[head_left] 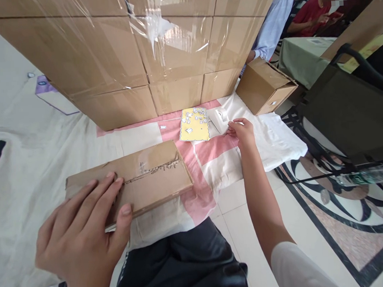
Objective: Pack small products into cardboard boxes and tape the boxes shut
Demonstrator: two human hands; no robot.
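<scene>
My left hand lies on a flat cardboard box, fingers stretched along its top and the thumb at the near edge. That box has a torn, ragged line where its flaps meet. Farther off, my right hand reaches forward, thumb and fingers pinched together at the near right corner of a white object with a hollow. Its exact kind is unclear. Left of it lies a yellow sheet with wavy edges, several small white pieces scattered over it. A thin dark stick rests between the sheet and the white object.
Stacked cardboard boxes in clear wrap rise at the back. Another cardboard box stands at right, beside a person's pale blue sleeve. A purple-and-white box sits at left. Right of the cloth-covered surface stands a dark chair.
</scene>
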